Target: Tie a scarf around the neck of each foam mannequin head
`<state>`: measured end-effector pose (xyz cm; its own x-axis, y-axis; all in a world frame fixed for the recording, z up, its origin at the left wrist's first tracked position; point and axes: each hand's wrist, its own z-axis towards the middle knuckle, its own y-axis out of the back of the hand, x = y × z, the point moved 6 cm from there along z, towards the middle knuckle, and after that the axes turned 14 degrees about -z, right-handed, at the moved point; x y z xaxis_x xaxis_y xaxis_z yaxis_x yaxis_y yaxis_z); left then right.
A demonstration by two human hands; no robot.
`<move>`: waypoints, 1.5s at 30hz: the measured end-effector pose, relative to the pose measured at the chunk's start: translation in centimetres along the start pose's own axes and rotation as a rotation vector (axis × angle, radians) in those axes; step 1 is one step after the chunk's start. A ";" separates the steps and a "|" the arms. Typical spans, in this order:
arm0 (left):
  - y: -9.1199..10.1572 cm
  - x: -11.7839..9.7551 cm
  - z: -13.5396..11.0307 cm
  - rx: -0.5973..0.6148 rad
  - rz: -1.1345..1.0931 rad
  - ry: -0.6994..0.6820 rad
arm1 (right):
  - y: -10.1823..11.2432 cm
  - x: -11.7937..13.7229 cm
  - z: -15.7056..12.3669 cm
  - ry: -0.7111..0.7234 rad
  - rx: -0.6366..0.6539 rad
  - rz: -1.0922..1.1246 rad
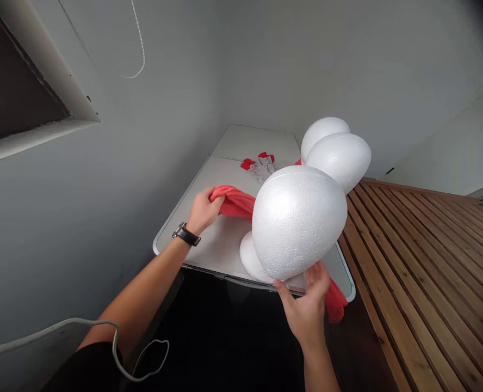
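Observation:
The nearest white foam mannequin head (298, 223) stands at the front edge of the table, its pale round base (252, 258) partly showing at the lower left. A red scarf (235, 201) passes behind it, and its other end (336, 301) hangs over the table edge on the right. My left hand (204, 209), wearing a black-strapped watch, is closed on the scarf's left part. Low at the head's near side, my right hand (304, 305) grips it with thumb and fingers on either side. Those fingertips are partly hidden under the foam.
Two more white foam heads (339, 158) stand behind on the right. Grey-and-red gloves (261, 166) lie farther back on the white folding table (200, 245). A slatted wooden surface (421, 272) borders it on the right. A white cable (82, 321) crosses my left arm.

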<state>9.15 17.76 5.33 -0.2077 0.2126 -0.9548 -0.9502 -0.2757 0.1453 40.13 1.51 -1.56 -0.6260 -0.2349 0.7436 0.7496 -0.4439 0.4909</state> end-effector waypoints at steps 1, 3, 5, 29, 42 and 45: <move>0.1 -1.6 0.9 0.007 -0.062 -0.027 | 0.8 -0.1 -0.4 0.005 -0.025 0.013; -0.5 -4.9 3.1 0.059 -0.190 -0.046 | 2.6 -0.4 -1.0 0.011 -0.095 0.032; -2.1 -8.5 5.4 0.152 -0.310 -0.038 | 4.8 -0.4 -1.1 0.035 -0.193 0.039; -25.8 -38.9 6.1 0.915 -0.301 -0.464 | 10.6 12.0 29.1 0.110 0.385 0.582; -9.5 -10.4 15.4 0.229 -0.931 0.598 | 8.0 1.7 18.2 -0.290 0.543 0.292; -7.2 -4.9 12.0 0.129 -1.053 0.601 | 4.8 -0.4 14.4 -0.404 0.488 0.436</move>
<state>14.25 29.98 12.11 0.7863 -0.2011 -0.5842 -0.6124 -0.1280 -0.7801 47.10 11.94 7.04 -0.1958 0.0747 0.9778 0.9791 0.0705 0.1906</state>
